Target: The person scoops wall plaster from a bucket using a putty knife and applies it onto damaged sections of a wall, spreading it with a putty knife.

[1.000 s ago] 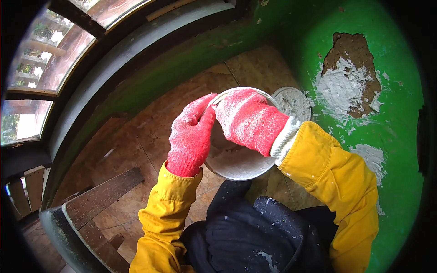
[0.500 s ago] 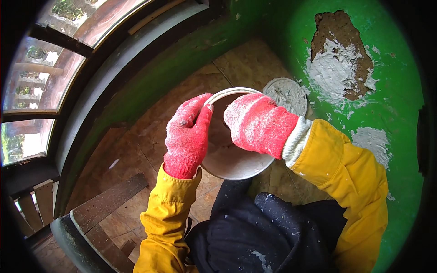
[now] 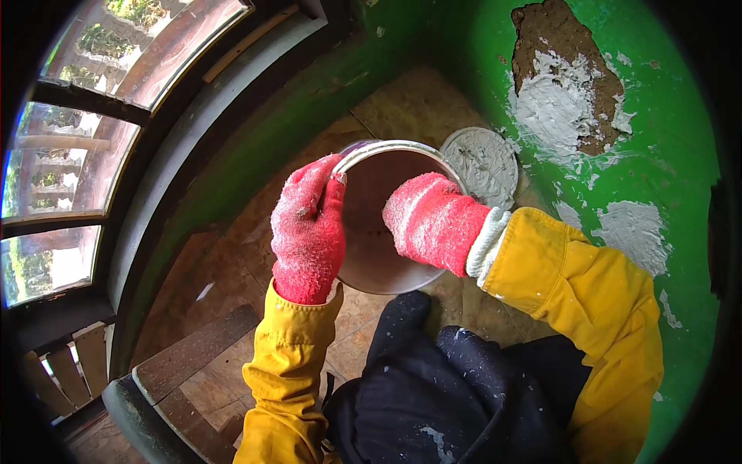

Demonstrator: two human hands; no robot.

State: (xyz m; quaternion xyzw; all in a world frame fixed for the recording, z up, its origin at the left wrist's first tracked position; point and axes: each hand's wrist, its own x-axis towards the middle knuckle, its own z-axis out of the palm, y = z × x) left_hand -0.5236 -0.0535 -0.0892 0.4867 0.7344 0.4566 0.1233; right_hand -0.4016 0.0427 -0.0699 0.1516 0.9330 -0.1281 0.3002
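My left hand (image 3: 309, 224), in a red knit glove dusted white, is closed on the left rim of a round bucket (image 3: 386, 145). Over the bucket's mouth, my right hand (image 3: 433, 220), in the same kind of glove, has its fingers curled down into the dim interior; whatever they may hold is hidden. Pale residue shows inside the bucket. Just beyond it, to the right, a round lid (image 3: 481, 164) bears a spread of white paste.
A green wall (image 3: 649, 178) on the right has a broken brown patch (image 3: 541, 39) and white filler smears. A paned window (image 3: 69, 170) curves along the left. Wooden boards (image 3: 193, 348) lie at lower left, and tiled floor (image 3: 363, 325) shows below the bucket.
My right hand has moved from beside my left hand at the rim, rightward and down over the bucket's opening. My left hand stays on the rim, shifted slightly left.
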